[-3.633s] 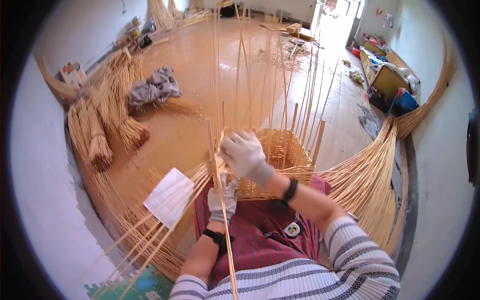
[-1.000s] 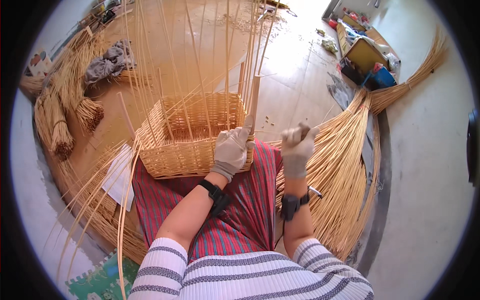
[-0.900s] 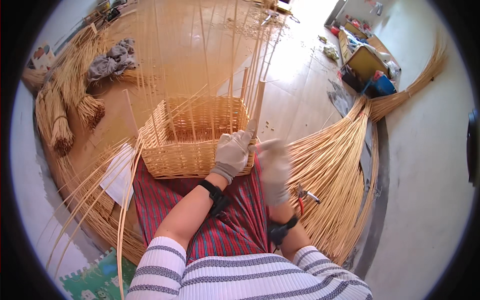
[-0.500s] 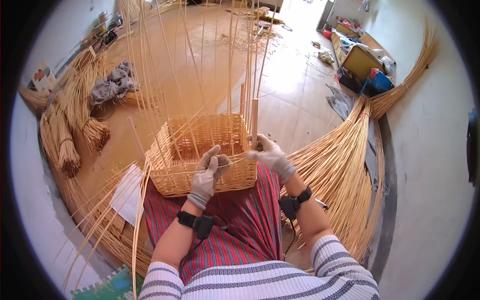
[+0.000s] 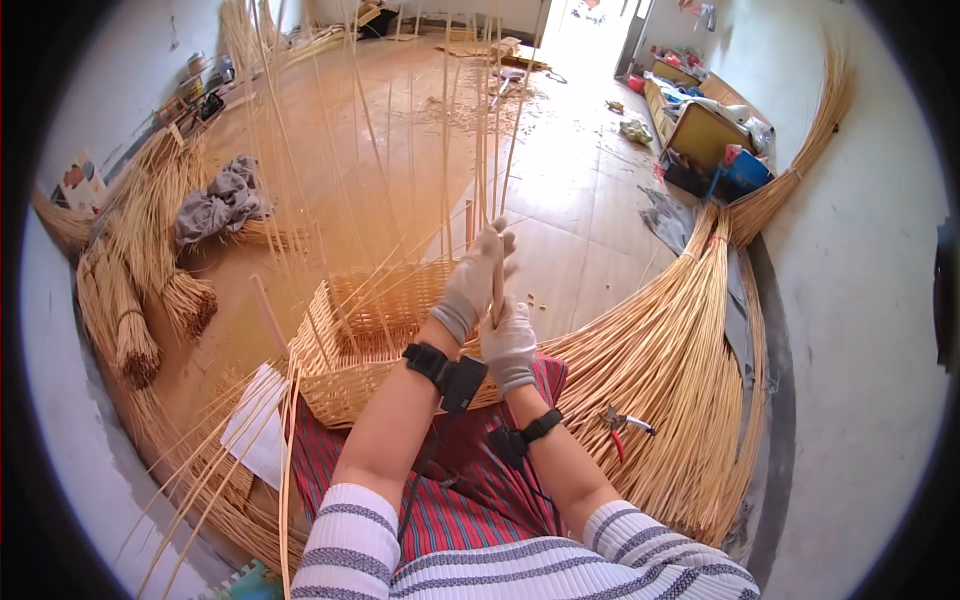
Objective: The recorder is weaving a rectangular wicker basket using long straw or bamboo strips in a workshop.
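Observation:
A half-woven rectangular wicker basket (image 5: pixel 345 395) rests on the red striped cloth (image 5: pixel 450 525) over my lap. Tall thin stakes (image 5: pixel 365 115) rise from its sides. A thicker wooden post (image 5: pixel 498 275) stands at its near right corner. Beside the upper part of this post is my left hand (image 5: pixel 470 285), gloved, its fingers stretched past the post with gaps between them. My right hand (image 5: pixel 510 345), also gloved, is closed around the foot of the post at the basket's corner. My left forearm hides part of the basket's front wall, and any strand between the hands is too fine to make out.
Long loose rods (image 5: pixel 670 370) fan out at my right, with red-and-white-handled cutters (image 5: pixel 625 422) lying on them. Tied bundles (image 5: pixel 135 335) and a grey cloth (image 5: pixel 225 200) lie at left. A box of odds and ends (image 5: pixel 705 135) stands at the far right wall.
My left hand has moved from the basket's front rim up and right to the corner post. My right hand has dropped down the post. The cutters have come into sight.

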### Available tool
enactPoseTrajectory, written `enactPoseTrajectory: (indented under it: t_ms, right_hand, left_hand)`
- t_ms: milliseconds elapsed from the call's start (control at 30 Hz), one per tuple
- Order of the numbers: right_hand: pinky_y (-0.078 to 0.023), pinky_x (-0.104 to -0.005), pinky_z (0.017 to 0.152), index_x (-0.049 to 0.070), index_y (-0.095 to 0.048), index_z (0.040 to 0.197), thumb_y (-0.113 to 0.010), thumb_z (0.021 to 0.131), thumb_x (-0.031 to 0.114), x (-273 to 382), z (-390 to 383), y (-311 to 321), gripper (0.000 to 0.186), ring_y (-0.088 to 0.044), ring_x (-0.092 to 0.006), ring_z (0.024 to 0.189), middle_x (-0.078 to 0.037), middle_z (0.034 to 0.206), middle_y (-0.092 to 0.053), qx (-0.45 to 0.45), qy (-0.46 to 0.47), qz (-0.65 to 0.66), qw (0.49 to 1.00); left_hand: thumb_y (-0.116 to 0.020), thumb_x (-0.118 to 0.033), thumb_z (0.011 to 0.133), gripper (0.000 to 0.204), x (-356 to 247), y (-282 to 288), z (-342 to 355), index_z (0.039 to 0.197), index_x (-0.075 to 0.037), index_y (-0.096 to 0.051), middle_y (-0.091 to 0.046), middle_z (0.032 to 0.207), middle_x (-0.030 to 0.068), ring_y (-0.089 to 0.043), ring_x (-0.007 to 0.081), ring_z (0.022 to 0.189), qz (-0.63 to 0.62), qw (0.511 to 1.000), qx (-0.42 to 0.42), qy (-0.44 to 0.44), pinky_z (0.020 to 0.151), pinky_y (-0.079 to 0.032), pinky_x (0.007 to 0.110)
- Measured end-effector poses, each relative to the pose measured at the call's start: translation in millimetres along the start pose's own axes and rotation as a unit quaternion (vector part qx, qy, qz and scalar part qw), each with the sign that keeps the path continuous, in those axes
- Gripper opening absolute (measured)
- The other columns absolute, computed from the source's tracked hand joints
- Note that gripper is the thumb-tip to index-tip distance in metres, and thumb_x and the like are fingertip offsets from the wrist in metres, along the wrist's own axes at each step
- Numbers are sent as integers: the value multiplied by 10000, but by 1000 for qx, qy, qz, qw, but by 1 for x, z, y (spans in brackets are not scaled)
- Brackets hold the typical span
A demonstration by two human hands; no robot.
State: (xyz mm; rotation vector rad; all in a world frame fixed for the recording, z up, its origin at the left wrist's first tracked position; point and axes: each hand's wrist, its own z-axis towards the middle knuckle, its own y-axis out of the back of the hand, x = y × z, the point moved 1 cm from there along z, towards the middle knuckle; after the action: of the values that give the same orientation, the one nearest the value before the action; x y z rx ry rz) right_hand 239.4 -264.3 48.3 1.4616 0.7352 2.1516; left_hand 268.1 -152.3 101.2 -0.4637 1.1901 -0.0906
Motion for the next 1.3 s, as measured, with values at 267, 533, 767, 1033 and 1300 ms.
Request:
enactPoseTrajectory:
  t_ms: [267, 533, 767, 1033, 1300]
  right_hand:
    - [-526, -435, 785, 89, -661, 1143, -656, 987, 180, -48, 3, -30, 181, -663, -288, 848, -170, 957, -696, -42, 32, 85, 995]
    - [-464, -415, 1065, 11, -589, 1325, -703, 985, 262, -13, -44, -8, 437, -592, -342, 1230, -187, 1324, -618, -140, 54, 135, 979]
    - [-545, -467, 945, 100, -696, 1197, -806, 800, 212, 160, -165, 9, 427, -665, -337, 1112, -118, 1219, -694, 357, 495, 262, 747]
    - [-534, -449, 730, 100, -654, 815, -737, 831, 466, 194, -208, 5, 375, -693, -299, 811, -74, 806, -701, 555, 569, 94, 600]
    - [-544, -391, 807, 80, -617, 860, -483, 1106, 352, 55, -52, -40, 391, -647, -213, 739, -41, 775, -627, 339, -27, 697, 631]
  left_hand:
    - [-661, -124, 1023, 454, -29, 88, -232, 1438, -22, -505, -681, 1170, 113, -682, 178, 965, 69, 979, -83, 172, 853, -599, 329]
    - [-729, -104, 978, 203, -106, 181, -330, 1144, -21, -647, -687, 899, 44, -654, 124, 730, 242, 851, -449, -122, 637, -595, 291]
    - [-685, -111, 1008, 246, -101, 159, -351, 1216, 19, -674, -718, 1007, 73, -667, 118, 854, 122, 915, -385, -2, 756, -559, 251]
    - [-631, -34, 1006, 496, -187, 123, -280, 1483, -54, -497, -673, 973, 40, -644, 140, 864, 424, 884, -149, -129, 1083, -462, 333]
    - [-423, -280, 1129, 318, -151, 164, -287, 1145, 1, -568, -527, 667, 9, -579, 132, 706, 252, 892, -321, -193, 1181, -406, 498]
